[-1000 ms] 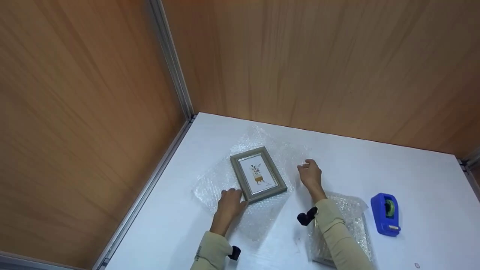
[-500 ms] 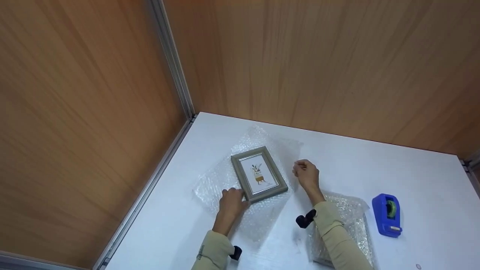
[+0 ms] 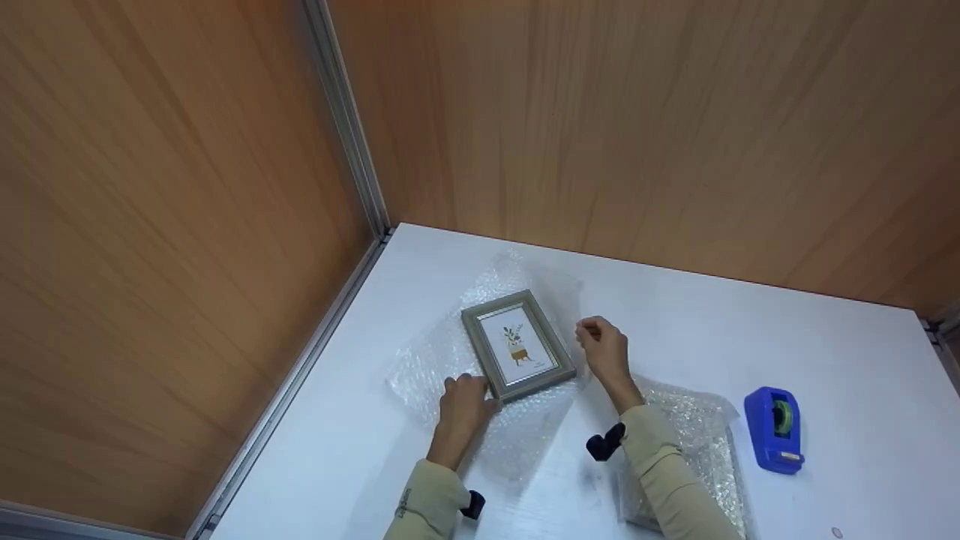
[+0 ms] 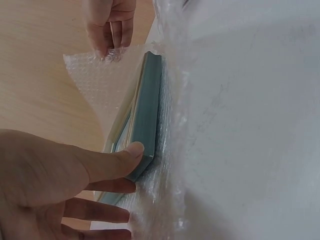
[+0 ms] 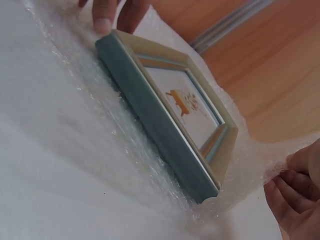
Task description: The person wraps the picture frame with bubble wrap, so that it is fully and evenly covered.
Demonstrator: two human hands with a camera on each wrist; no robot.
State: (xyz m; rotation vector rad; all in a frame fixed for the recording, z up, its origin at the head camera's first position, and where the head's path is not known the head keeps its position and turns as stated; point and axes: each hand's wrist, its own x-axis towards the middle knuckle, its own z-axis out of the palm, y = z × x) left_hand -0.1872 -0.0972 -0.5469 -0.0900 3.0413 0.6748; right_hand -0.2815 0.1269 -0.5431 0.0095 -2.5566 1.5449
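A picture frame [image 3: 519,346] with a greenish-grey border and a plant print lies face up on a sheet of bubble wrap [image 3: 429,358]. My left hand [image 3: 463,411] holds the frame's near-left corner; in the left wrist view the thumb [image 4: 131,152] presses on its edge while the other fingers extend beside it. To the right of the frame, my right hand [image 3: 606,351] pinches the wrap's edge. That raised flap [image 4: 102,75] stretches from the fingertips toward the frame in the left wrist view.
Partly under the right sleeve [image 3: 667,465] lies a flat item in bubble wrap [image 3: 709,442]. Farther right stands a blue tape dispenser [image 3: 760,431] with a green roll. Wooden panels [image 3: 637,135] border the white table [image 3: 825,352] at the back and left.
My right hand has moved left toward the frame, drawing the edge of the bubble wrap inward with it. My left hand stays at the frame's corner.
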